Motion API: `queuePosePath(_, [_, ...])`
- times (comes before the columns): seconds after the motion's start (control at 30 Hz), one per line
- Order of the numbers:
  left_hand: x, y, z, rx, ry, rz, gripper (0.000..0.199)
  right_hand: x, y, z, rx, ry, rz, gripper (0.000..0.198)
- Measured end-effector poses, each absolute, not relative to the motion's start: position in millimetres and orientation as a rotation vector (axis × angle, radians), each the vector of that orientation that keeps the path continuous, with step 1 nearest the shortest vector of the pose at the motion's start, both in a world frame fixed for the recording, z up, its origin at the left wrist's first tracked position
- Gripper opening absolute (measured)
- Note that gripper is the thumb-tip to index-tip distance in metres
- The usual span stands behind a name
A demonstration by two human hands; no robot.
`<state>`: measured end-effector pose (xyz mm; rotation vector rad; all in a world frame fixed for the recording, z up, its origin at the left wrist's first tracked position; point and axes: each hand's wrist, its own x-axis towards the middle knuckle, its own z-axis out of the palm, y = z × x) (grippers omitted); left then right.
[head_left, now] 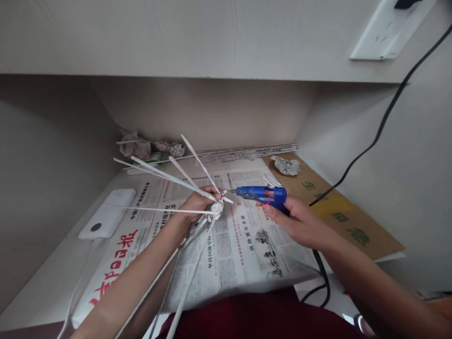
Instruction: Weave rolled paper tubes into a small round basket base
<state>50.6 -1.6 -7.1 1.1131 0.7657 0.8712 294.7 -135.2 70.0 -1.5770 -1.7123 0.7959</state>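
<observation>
My left hand [197, 203] is closed on a small bundle of rolled newspaper sticks [215, 210], whose long thin ends fan out to the back, to the left and down toward me. In my right hand [296, 219] is a blue hot glue gun [263, 193], gripped by its handle. A small red light glows near the handle. The gun's nozzle points left, close beside a short stick end at my left fingertips. Whether the tip touches the paper, I cannot tell. Some of my left fingers are hidden behind the bundle.
Newspaper sheets [226, 254] cover the table. Loose paper sticks [247, 153] lie along the back wall, near a plastic bag [135, 146]. On the right, a crumpled paper [286, 165] rests on cardboard [353, 226]. A white device [108, 214] lies left. A black cord [374, 136] hangs at right.
</observation>
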Motion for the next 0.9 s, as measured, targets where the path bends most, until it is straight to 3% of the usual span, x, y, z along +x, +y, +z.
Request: queuePosePath(0.9, [48.9,1.9,-11.9,1.277,0.812,0.799,0.033,284.3,-133.9,80.2,-1.631,-2.027,0.487,0.028])
